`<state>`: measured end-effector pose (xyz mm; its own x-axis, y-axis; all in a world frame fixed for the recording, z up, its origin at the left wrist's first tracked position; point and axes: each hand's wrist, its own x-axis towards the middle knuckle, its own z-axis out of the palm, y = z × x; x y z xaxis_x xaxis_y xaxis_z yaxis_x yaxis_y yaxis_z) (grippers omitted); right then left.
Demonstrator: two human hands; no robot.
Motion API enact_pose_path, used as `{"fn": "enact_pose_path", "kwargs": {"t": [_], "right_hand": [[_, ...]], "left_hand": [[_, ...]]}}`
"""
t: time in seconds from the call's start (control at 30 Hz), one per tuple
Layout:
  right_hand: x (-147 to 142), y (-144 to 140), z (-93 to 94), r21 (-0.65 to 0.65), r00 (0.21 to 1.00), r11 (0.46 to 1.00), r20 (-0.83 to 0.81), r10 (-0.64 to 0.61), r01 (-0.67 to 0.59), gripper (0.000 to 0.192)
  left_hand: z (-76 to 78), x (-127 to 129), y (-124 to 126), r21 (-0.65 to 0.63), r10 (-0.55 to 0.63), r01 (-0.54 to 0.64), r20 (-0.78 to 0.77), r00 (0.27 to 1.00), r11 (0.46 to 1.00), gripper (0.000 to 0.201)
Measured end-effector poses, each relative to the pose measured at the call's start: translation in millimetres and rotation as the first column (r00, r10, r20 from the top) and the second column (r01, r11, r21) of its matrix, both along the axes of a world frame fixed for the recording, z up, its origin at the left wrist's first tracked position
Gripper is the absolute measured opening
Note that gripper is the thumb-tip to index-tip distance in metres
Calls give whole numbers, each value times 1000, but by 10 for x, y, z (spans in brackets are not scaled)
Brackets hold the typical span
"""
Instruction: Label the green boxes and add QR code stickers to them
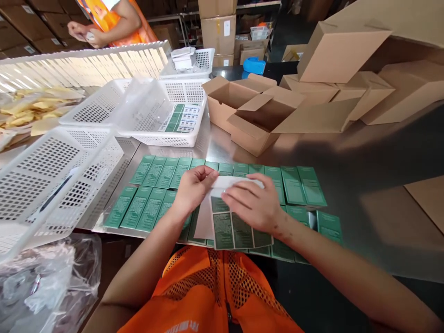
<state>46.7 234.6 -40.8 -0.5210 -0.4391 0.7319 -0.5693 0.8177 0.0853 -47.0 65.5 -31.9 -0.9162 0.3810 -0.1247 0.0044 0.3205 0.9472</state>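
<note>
- At nine o'clock from the hands, a white perforated basket (52,180) tipped on its side, mouth toward the wearer, with a crumpled clear plastic bag (45,282) just below at seven o'clock; probably parked there within easy reach.
- Up at eleven o'clock, a second white basket (180,134) with a few sheets of green labels inside and a clear bag draped over its near-left rim, likely the stock to draw from.
- On the metal table (364,175) under the hands, green boxes (152,208) flat in two tight rows, printed faces up, edges touching; presumably lined up this way for work along the row.
- Dead centre, left hand (192,187) curled, fingertips pinching the top edge of a label sheet (236,231).
- Just right of it, right hand (255,203) palm down on the same sheet, fingers bent and pressing; cannot tell whether a single label is gripped beneath. Sheet across the near row, half its backing bare white, green labels left on the lower part.
- At one o'clock, open brown cartons (253,115) flaps up, with closed ones stacked beyond.
- Far at eleven o'clock, another person's hands (83,32) busy at a separate spot.
</note>
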Motion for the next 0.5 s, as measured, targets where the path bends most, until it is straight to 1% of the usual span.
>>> {"fn": "enact_pose_path", "kwargs": {"t": [0.03,0.07,0.1,0.13,0.17,0.2,0.23,0.27,0.3,0.33,0.37,0.4,0.43,0.47,0.5], "right_hand": [[71,-14,18,20,995,995,-13,100,-99,22],[158,-28,50,12,979,979,5,205,-205,23],[256,-36,99,-19,949,950,44,311,-310,24],[357,-32,163,-77,907,912,96,409,-403,25],[453,-13,240,-165,858,870,159,488,-464,27],[536,29,324,-286,812,831,218,541,-476,29],[597,93,406,-422,776,789,258,576,-446,27],[630,181,478,-555,761,746,282,585,-368,24],[632,287,531,-668,774,701,297,559,-249,19],[601,406,559,-750,807,653,321,496,-103,13],[541,528,559,-799,836,600,362,412,50,8],[457,646,529,-817,841,543,423,336,194,4],[358,752,475,-814,818,486,495,293,318,7],[255,843,403,-806,780,425,553,293,411,15],[158,917,320,-807,743,365,579,335,465,24]], "left_hand": [[-5,-19,-30,16,0,-1,33,999,1000,31],[-7,-46,-66,35,7,-10,63,998,999,32],[-4,-83,-107,56,16,-21,93,996,998,33],[4,-130,-151,79,22,-32,123,992,996,34],[17,-183,-192,102,24,-40,154,988,994,36],[35,-238,-227,124,22,-45,186,982,991,37],[58,-288,-250,143,16,-49,219,976,989,37],[82,-328,-256,155,11,-52,251,968,987,36],[108,-350,-243,157,7,-54,282,959,986,32],[131,-351,-208,147,0,-48,313,950,988,27],[150,-332,-153,128,-13,-32,338,941,991,21],[162,-295,-82,106,-44,7,357,933,994,18],[166,-246,-1,82,-92,66,369,925,994,16],[160,-192,82,54,-151,141,377,914,988,16],[145,-142,159,28,-213,219,379,901,975,17]]}}
